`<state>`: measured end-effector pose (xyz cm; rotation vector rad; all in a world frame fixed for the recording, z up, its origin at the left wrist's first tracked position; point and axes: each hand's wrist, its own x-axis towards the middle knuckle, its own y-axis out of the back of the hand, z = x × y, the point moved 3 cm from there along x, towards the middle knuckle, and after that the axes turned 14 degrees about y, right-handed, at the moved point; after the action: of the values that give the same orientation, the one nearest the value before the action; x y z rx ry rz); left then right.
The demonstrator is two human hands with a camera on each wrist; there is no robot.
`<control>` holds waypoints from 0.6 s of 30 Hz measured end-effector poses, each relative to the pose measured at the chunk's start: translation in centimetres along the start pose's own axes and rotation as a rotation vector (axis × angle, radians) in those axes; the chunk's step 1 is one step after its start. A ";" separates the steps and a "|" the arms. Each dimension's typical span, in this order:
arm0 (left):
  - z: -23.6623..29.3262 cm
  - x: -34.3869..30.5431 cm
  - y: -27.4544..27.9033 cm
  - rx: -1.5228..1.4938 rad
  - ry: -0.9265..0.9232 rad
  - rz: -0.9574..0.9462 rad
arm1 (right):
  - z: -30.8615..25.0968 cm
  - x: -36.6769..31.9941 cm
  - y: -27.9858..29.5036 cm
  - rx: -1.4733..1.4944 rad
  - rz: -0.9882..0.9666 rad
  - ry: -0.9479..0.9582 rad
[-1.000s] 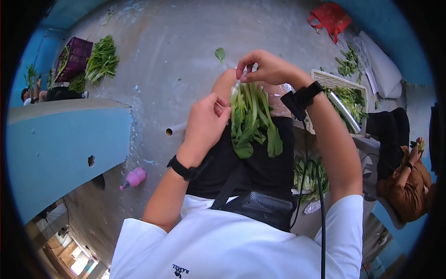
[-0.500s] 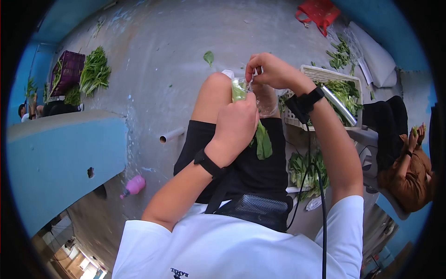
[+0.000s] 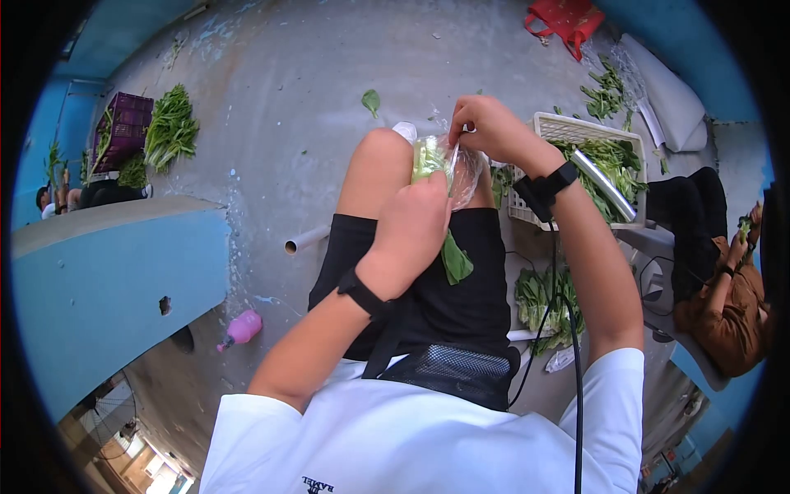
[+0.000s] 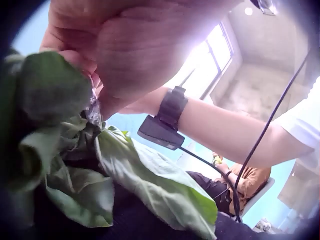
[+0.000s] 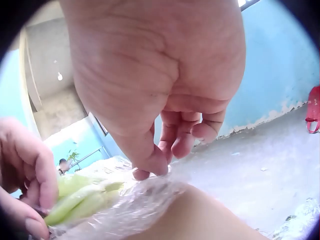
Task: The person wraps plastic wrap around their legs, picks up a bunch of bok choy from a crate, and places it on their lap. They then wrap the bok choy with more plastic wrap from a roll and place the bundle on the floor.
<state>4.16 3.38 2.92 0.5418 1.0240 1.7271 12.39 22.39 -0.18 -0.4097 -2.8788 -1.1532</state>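
Observation:
A bunch of leafy greens lies over the lap, its pale stalks wrapped in clear plastic. My left hand is curled round the bunch and film; dark leaves hang below it in the left wrist view. My right hand pinches the film's edge between thumb and forefinger, just right of the stalks. In the right wrist view the film stretches from the pale stalks to the right fingertips. The leaf part under my left palm is mostly hidden.
A white crate of greens with a shiny roll stands at the right; more greens lie below it. A purple crate, a pink bottle, a pipe and a red bag are around. Another person sits at right.
My left hand has moved from beside the greens onto them and grips them. My right hand has shifted rightward, drawing film out beside the stalks.

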 end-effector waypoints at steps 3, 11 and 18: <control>-0.7 -0.2 1.1 -0.068 -0.013 -0.050 | 0.2 -0.9 -0.3 -0.001 0.030 -0.014; 0.0 -0.6 -1.1 -0.009 -0.008 0.012 | -1.0 -5.6 -0.9 0.004 0.487 -0.420; -0.6 -0.1 0.1 -0.083 -0.014 0.013 | -2.3 -6.9 -3.6 0.328 0.383 -0.345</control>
<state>3.66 3.08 2.66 0.5077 0.9369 1.7667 17.95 16.66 -1.68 -1.1751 -2.9836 -0.5864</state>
